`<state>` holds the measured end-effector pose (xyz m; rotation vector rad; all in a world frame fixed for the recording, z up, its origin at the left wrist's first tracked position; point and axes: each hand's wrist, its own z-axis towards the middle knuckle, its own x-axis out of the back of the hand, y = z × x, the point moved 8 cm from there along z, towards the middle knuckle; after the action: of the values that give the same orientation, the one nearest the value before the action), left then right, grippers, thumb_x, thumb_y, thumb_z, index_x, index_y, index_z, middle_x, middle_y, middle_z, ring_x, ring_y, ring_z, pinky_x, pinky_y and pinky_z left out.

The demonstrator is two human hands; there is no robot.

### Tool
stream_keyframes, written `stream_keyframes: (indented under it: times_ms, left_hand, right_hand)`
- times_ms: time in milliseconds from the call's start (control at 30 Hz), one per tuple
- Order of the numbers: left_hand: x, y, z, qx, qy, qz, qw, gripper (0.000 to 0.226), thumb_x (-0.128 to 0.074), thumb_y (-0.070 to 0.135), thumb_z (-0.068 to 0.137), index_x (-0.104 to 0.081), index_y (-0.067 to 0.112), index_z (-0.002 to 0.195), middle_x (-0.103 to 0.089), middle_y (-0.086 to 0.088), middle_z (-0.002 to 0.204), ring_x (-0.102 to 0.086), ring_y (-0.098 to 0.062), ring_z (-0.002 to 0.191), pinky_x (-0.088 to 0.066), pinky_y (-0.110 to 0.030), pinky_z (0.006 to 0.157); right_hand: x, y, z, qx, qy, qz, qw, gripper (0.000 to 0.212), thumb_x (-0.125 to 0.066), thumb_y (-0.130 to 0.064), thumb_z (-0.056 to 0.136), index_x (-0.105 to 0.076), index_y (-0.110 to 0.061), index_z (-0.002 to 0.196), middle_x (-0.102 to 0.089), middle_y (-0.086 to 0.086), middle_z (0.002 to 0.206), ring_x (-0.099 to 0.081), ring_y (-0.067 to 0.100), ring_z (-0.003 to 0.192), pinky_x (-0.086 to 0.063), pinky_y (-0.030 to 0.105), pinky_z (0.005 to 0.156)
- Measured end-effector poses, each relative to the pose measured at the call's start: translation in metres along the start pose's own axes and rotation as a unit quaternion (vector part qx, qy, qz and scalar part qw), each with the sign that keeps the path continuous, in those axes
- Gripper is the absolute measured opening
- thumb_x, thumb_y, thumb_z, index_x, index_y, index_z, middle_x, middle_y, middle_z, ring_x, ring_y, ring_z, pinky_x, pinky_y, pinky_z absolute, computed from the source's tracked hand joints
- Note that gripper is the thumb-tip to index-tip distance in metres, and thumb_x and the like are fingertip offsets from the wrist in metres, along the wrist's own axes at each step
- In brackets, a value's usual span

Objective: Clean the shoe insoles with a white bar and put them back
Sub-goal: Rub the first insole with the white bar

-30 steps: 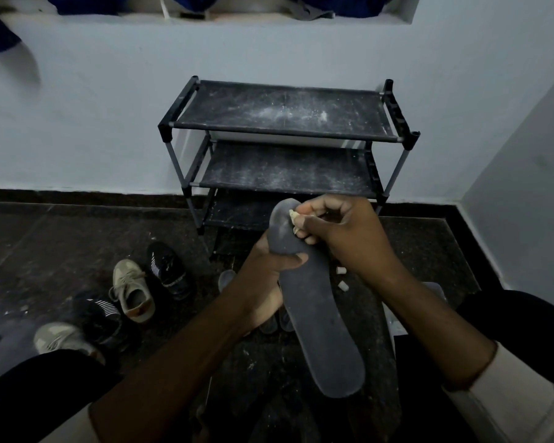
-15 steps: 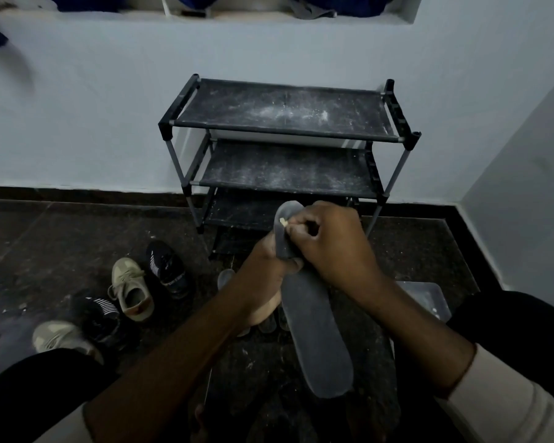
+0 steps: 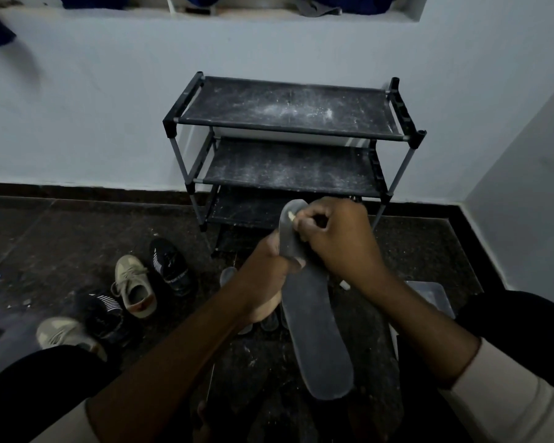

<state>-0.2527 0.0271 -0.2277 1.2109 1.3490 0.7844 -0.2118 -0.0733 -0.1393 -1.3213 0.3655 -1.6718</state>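
A long dark grey insole [image 3: 317,334] hangs in front of me, its wide end toward me and its narrow end up by the rack. My left hand [image 3: 266,276] grips it from the left, near the upper end. My right hand [image 3: 336,238] pinches a small white bar [image 3: 291,215] and presses it against the insole's upper end; only the bar's tip shows past the fingers. Other insoles [image 3: 227,274] lie on the floor under my left hand, mostly hidden.
A black three-tier shoe rack [image 3: 288,123], dusted white, stands against the wall ahead. Several shoes, beige [image 3: 135,286] and black [image 3: 170,266], lie on the dark floor at left. A grey plastic tray [image 3: 429,294] sits at right, with a white scrap [image 3: 344,285] beside it.
My right hand has slid the white bar a little up and left along the insole's upper end. The insole has tilted slightly, and my left hand has kept its grip.
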Motion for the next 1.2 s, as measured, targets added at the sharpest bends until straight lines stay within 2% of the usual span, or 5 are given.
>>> stream_keyframes:
  times_ms: [200, 333, 500, 933, 1200]
  left_hand:
    - [0.001, 0.005, 0.0, -0.022, 0.009, 0.043, 0.999, 0.049, -0.043, -0.02, 0.093, -0.057, 0.003, 0.134, -0.069, -0.019, 0.119, -0.063, -0.029, 0.121, -0.055, -0.034, 0.093]
    - [-0.002, 0.003, -0.002, -0.011, -0.002, 0.041, 0.999, 0.066, -0.049, -0.01, 0.088, -0.05, 0.021, 0.147, -0.063, -0.016, 0.136, -0.058, -0.039, 0.128, -0.048, -0.059, 0.106]
    - [0.005, 0.002, -0.001, -0.008, 0.022, 0.084, 0.996, 0.049, -0.043, -0.02, 0.092, -0.058, 0.007, 0.13, -0.071, -0.014, 0.117, -0.065, -0.034, 0.118, -0.058, -0.039, 0.09]
    - [-0.002, 0.005, -0.007, -0.007, 0.01, 0.131, 0.991, 0.065, -0.044, -0.011, 0.1, -0.046, 0.033, 0.148, -0.063, -0.007, 0.139, -0.063, -0.029, 0.126, -0.055, -0.054, 0.101]
    - [-0.006, 0.007, -0.007, -0.012, 0.02, 0.141, 0.99, 0.052, -0.039, -0.002, 0.108, -0.045, 0.029, 0.149, -0.062, -0.01, 0.139, -0.062, -0.025, 0.126, -0.053, -0.045, 0.102]
  right_hand:
    - [-0.016, -0.015, -0.014, 0.028, -0.083, 0.03, 0.996, 0.013, -0.069, -0.012, 0.091, -0.08, -0.018, 0.09, -0.076, -0.01, 0.087, -0.07, 0.001, 0.083, -0.056, 0.023, 0.075]
    - [0.006, -0.002, 0.004, 0.017, -0.009, 0.02, 1.0, 0.009, -0.072, -0.013, 0.09, -0.08, -0.018, 0.089, -0.071, -0.013, 0.084, -0.067, 0.0, 0.08, -0.053, 0.021, 0.072]
    - [-0.011, -0.024, -0.01, 0.077, -0.089, 0.021, 0.993, 0.015, -0.071, -0.005, 0.088, -0.081, -0.016, 0.089, -0.072, -0.007, 0.091, -0.068, 0.003, 0.085, -0.054, 0.021, 0.075]
    - [0.005, -0.01, 0.009, 0.062, -0.046, -0.021, 0.997, 0.017, -0.065, -0.008, 0.091, -0.08, -0.016, 0.087, -0.066, -0.007, 0.081, -0.061, 0.003, 0.078, -0.042, 0.013, 0.068]
    - [0.001, -0.007, 0.009, 0.06, -0.061, -0.008, 0.996, 0.017, -0.065, -0.008, 0.092, -0.078, -0.014, 0.083, -0.069, -0.001, 0.081, -0.063, 0.009, 0.077, -0.052, 0.039, 0.072]
